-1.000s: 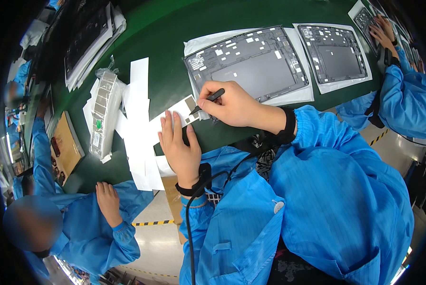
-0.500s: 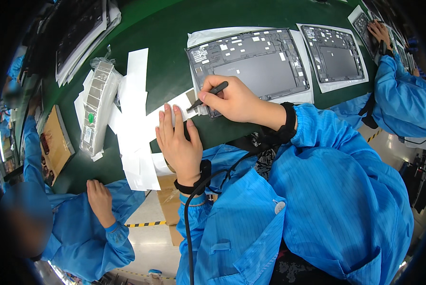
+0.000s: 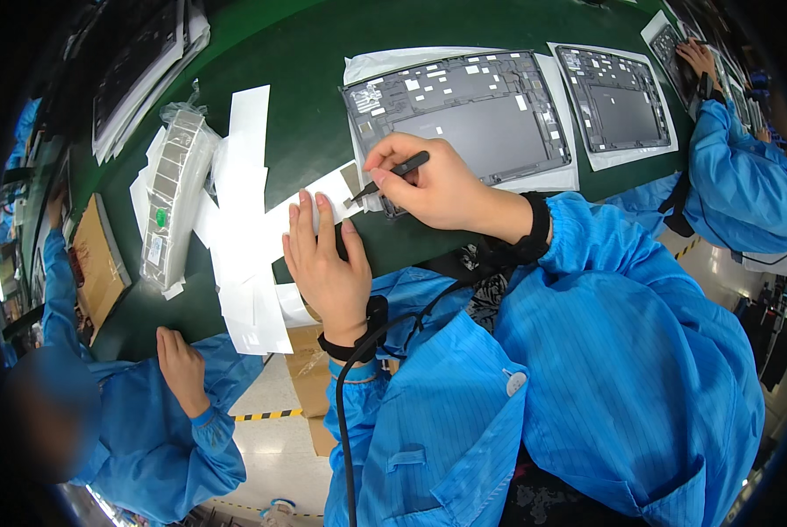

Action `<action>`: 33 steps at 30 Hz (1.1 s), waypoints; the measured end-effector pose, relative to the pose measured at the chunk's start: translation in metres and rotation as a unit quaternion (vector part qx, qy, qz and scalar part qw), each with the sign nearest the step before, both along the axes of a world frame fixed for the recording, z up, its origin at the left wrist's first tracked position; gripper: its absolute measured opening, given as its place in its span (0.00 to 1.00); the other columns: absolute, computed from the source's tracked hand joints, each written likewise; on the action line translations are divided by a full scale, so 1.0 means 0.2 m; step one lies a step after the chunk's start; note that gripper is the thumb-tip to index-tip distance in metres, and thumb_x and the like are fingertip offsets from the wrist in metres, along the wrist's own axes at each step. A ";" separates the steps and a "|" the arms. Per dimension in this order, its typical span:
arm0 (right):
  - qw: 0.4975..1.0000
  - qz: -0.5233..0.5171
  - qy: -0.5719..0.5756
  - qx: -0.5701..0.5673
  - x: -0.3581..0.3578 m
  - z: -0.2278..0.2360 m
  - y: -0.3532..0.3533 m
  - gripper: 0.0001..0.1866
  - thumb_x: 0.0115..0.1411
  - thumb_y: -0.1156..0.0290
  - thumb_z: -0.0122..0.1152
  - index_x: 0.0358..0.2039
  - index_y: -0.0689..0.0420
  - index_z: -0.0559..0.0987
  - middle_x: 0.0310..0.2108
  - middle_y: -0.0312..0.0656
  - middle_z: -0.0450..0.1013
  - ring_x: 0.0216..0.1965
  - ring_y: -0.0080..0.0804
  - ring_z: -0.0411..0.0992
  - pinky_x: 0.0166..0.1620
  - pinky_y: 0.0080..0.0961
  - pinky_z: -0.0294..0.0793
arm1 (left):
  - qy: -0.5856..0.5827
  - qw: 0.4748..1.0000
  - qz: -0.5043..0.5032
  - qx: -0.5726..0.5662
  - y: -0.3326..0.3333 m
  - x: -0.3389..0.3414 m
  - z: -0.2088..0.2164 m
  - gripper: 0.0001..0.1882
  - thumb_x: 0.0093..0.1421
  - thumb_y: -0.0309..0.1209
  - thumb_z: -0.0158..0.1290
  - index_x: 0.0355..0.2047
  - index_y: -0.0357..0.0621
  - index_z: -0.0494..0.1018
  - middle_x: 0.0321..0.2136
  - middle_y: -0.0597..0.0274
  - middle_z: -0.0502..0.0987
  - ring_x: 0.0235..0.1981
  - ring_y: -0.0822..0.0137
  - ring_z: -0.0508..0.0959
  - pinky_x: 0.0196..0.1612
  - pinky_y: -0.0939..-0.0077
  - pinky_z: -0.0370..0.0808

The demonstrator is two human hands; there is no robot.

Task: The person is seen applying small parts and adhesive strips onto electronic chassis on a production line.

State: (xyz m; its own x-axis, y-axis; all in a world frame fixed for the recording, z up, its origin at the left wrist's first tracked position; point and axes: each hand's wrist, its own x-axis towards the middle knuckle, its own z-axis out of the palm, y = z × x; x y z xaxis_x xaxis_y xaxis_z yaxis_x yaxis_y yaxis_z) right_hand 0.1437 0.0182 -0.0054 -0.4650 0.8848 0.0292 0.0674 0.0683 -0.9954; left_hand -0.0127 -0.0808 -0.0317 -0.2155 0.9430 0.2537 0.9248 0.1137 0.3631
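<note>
My left hand (image 3: 327,268) lies with its fingers spread and flat on a white paper strip (image 3: 281,220). At the strip's far end is a small grey-brown patch (image 3: 350,177). My right hand (image 3: 437,183) is closed around black tweezers (image 3: 406,165), whose tip is down at the strip's end, just beyond my left fingertips. Right behind that hand a dark tablet-shaped housing (image 3: 477,127) with many white labels lies on white sheeting. My right hand covers its near left corner.
More white strips (image 3: 240,167) lie piled to the left, beside a plastic-wrapped stack (image 3: 176,189) with a green dot. A second housing (image 3: 617,101) lies at the right. Co-workers' hands rest at the left edge (image 3: 181,371) and work at the far right (image 3: 697,60). The table (image 3: 310,105) is green.
My right hand and the tweezers have shifted very slightly to the right, near the strip's end. My left hand stays flat on the strip. The view has moved a little.
</note>
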 end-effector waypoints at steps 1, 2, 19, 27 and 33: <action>1.000 -0.004 0.002 -0.015 0.02 0.03 -0.01 0.07 0.58 0.72 0.58 0.36 0.62 0.76 0.25 0.38 0.75 0.23 0.17 0.69 0.25 0.18 0.65 | 0.000 1.000 0.000 -0.001 0.00 0.00 0.00 0.24 0.60 0.31 0.52 0.57 0.46 0.70 0.61 0.56 0.66 0.63 0.54 0.63 0.63 0.53 0.57; 0.999 -0.009 0.003 -0.031 0.05 0.06 -0.02 0.08 0.59 0.73 0.58 0.37 0.62 0.75 0.27 0.37 0.76 0.24 0.16 0.69 0.26 0.17 0.66 | -0.012 1.000 -0.003 -0.002 0.00 -0.01 0.01 0.24 0.59 0.31 0.52 0.57 0.45 0.69 0.61 0.55 0.65 0.64 0.53 0.62 0.64 0.52 0.56; 0.992 -0.122 -0.017 0.017 0.15 -0.01 -0.09 0.07 0.59 0.75 0.58 0.37 0.64 0.76 0.29 0.44 0.77 0.26 0.22 0.74 0.29 0.19 0.72 | -0.073 0.995 -0.038 0.052 0.07 0.13 0.10 0.15 0.55 0.26 0.58 0.43 0.37 0.74 0.46 0.51 0.71 0.49 0.51 0.71 0.51 0.61 0.68; 0.988 -0.122 -0.055 0.071 0.15 -0.01 -0.11 0.06 0.59 0.77 0.58 0.37 0.63 0.77 0.27 0.39 0.76 0.26 0.19 0.72 0.29 0.17 0.70 | -0.086 0.994 -0.049 0.037 0.08 0.14 0.09 0.15 0.55 0.26 0.58 0.43 0.37 0.74 0.45 0.52 0.72 0.48 0.52 0.71 0.50 0.61 0.68; 0.981 -0.128 -0.043 0.137 0.13 -0.03 -0.11 0.06 0.57 0.78 0.59 0.36 0.63 0.76 0.27 0.40 0.76 0.25 0.20 0.73 0.28 0.18 0.72 | -0.069 0.995 -0.069 0.038 0.09 0.18 0.12 0.19 0.54 0.26 0.58 0.48 0.40 0.74 0.44 0.52 0.72 0.46 0.53 0.72 0.49 0.61 0.68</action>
